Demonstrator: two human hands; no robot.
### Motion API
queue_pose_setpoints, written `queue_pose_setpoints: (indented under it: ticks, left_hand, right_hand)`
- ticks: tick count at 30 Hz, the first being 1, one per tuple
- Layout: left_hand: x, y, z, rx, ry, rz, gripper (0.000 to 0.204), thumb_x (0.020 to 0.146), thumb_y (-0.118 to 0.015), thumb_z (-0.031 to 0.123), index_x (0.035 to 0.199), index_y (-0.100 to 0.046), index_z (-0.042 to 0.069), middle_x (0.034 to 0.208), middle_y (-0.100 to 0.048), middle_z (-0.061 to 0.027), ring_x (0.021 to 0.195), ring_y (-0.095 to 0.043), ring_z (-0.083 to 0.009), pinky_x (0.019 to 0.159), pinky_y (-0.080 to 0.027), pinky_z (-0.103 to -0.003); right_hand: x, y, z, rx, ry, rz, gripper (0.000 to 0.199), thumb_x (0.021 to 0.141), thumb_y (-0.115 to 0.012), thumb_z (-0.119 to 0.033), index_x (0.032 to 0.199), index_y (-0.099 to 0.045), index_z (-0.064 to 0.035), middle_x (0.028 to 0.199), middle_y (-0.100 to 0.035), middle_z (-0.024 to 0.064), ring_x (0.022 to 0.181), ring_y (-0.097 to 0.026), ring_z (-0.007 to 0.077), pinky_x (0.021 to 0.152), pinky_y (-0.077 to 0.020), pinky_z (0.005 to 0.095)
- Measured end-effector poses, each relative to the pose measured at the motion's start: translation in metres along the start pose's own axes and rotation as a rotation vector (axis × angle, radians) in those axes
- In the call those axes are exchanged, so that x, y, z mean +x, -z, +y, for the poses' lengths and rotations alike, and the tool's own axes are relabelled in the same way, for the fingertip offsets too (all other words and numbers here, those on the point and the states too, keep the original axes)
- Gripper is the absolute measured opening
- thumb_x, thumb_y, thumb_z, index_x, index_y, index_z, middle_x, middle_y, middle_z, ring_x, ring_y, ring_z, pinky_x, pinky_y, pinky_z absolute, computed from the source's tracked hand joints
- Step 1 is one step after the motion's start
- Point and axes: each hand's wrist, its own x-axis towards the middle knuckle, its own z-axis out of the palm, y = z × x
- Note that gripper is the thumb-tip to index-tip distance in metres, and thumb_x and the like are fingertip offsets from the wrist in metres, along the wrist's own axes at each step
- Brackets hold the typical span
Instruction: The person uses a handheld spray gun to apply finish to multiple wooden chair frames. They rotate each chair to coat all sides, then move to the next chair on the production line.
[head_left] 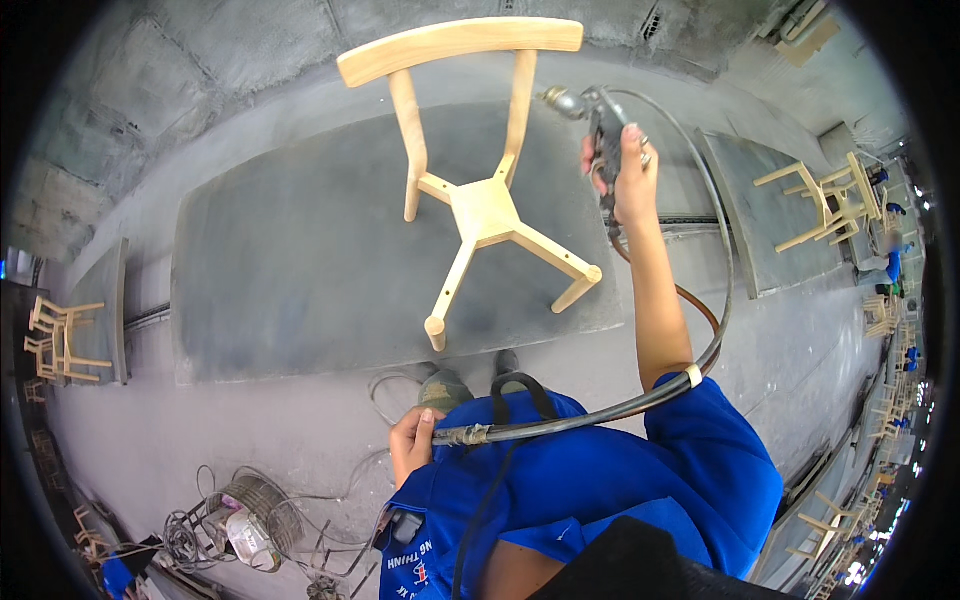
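My right hand [630,185] is wrapped around the grip of a spray gun [607,125], raised to the right of a chair frame. The gun's nozzle points left, toward the chair's back, with a gap between them. Pale wood makes up the chair frame [485,212], which has a curved top rail, two back posts, a small centre block and front legs, but no seat panel. Hoses [575,418] run from the gun around my right arm and across my body. Near my waist my left hand [412,440] is closed around their taped end.
The chair frame stands on a wide grey platform [290,260]. Another platform [765,200] with a wooden chair frame [830,200] is at right; more frames [70,340] stand far left. Coiled hose and a machine [255,525] lie on the floor lower left. A person [893,265] is far right.
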Motion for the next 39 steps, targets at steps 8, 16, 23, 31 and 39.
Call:
queue_pose_setpoints:
  ticks: [8,16,23,31,39]
  left_hand:
    - [0.056,0.097,-0.058,-0.008,-0.125,-0.036,0.036,0.102,-0.057,0.029,0.09,-0.068,-0.003,0.076,-0.067,-0.0048,0.074,-0.058,-0.0111,0.069,-0.046,-0.028]
    - [0.082,0.296,-0.075,-0.058,-0.033,-0.086,0.036,0.105,-0.054,0.03,0.092,-0.068,-0.001,0.08,-0.067,-0.0021,0.075,-0.056,-0.0077,0.07,-0.044,-0.024]
    - [0.076,0.395,-0.102,-0.112,0.108,-0.025,0.036,0.104,-0.054,0.029,0.091,-0.067,-0.001,0.074,-0.055,0.0034,0.07,-0.043,-0.0062,0.065,-0.035,-0.024]
    - [0.079,0.435,-0.108,-0.085,0.207,0.025,0.038,0.104,-0.054,0.031,0.088,-0.068,0.0,0.07,-0.051,0.0036,0.067,-0.039,-0.0059,0.061,-0.03,-0.025]
    - [0.108,0.46,-0.114,-0.103,0.137,-0.03,0.042,0.104,-0.052,0.035,0.087,-0.07,0.001,0.062,-0.043,0.0056,0.06,-0.035,-0.0049,0.055,-0.026,-0.025]
  right_hand:
    - [-0.048,-0.104,-0.016,-0.221,-0.046,-0.07,0.053,0.098,-0.064,-0.023,0.145,-0.05,-0.0057,0.086,-0.065,0.0052,0.073,-0.061,0.0092,0.05,-0.0401,0.0204]
    - [-0.07,-0.265,0.078,-1.004,0.232,-0.14,0.075,0.087,-0.07,-0.009,0.152,-0.041,-0.0321,0.119,-0.069,0.0189,0.104,-0.068,0.0387,0.086,-0.0555,0.0448]
    - [-0.135,-0.355,0.197,-1.23,-0.188,-0.379,0.071,0.088,-0.068,-0.018,0.152,-0.041,-0.0351,0.102,-0.069,0.0226,0.089,-0.068,0.0423,0.079,-0.0547,0.0493]
    - [-0.163,-0.428,0.264,-1.161,-0.333,-0.469,0.067,0.089,-0.068,-0.025,0.151,-0.043,-0.0319,0.097,-0.068,0.0214,0.09,-0.068,0.0421,0.083,-0.0543,0.05]
    - [-0.12,-0.453,0.209,-1.145,-0.346,-0.256,0.055,0.092,-0.066,-0.026,0.145,-0.052,-0.0333,0.094,-0.071,0.0234,0.093,-0.067,0.0438,0.081,-0.0534,0.0465]
